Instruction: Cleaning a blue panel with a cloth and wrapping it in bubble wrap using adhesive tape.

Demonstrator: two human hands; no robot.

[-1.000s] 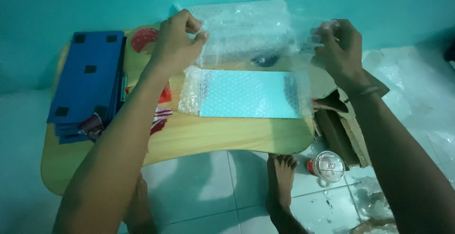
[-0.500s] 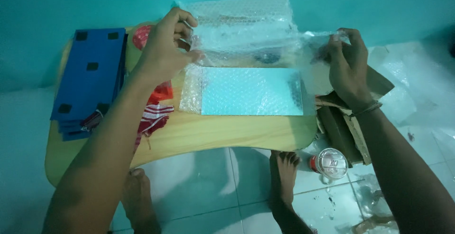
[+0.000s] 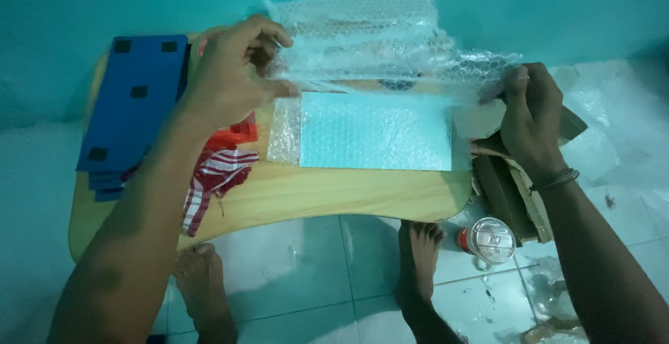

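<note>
My left hand (image 3: pixel 233 72) pinches the left end of a clear bubble wrap sheet (image 3: pixel 380 44), and my right hand (image 3: pixel 531 111) grips its right end. The sheet is stretched between them just above a low wooden table (image 3: pixel 313 191). Under it on the tabletop lies a pale blue rectangular panel (image 3: pixel 376 131) with another piece of bubble wrap beneath its left edge.
A stack of dark blue boards (image 3: pixel 132 107) with black squares lies at the table's left. A red-and-white checked cloth (image 3: pixel 209 180) hangs over the front edge. An open cardboard box (image 3: pixel 512 184) and a clear-lidded jar (image 3: pixel 488 241) stand on the tiled floor at right. My bare feet show below the table.
Both hands have lowered the bubble wrap a little toward the blue panel, with my right hand sliding down and right. The view has shifted slightly.
</note>
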